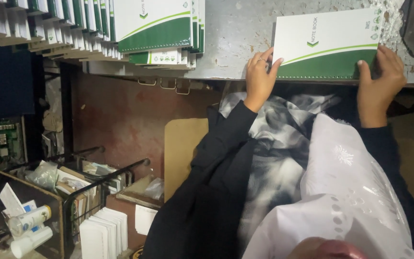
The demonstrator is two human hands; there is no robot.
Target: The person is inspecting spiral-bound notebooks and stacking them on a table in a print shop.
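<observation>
**Two hands square up a notebook at the counter's near edge**

A green-and-white notebook [327, 43] lies flat on the worn grey counter [238, 38], at its near edge. The left hand [259, 76] has its fingers pressed flat on one short side; the right hand [379, 79] appears to pinch the opposite side. Even pressure keeps it square. A fanned row of matching notebooks [97, 29] crowds the counter's left end.

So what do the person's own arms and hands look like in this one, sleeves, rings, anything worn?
Both hands are bare, with no gloves. The left hand wears a thin ring on one finger, and its arm is covered to the wrist by a long black sleeve. The right hand shows no ring that I can make out; its sleeve is dark too, mostly hidden under a white embroidered cloth.
</observation>
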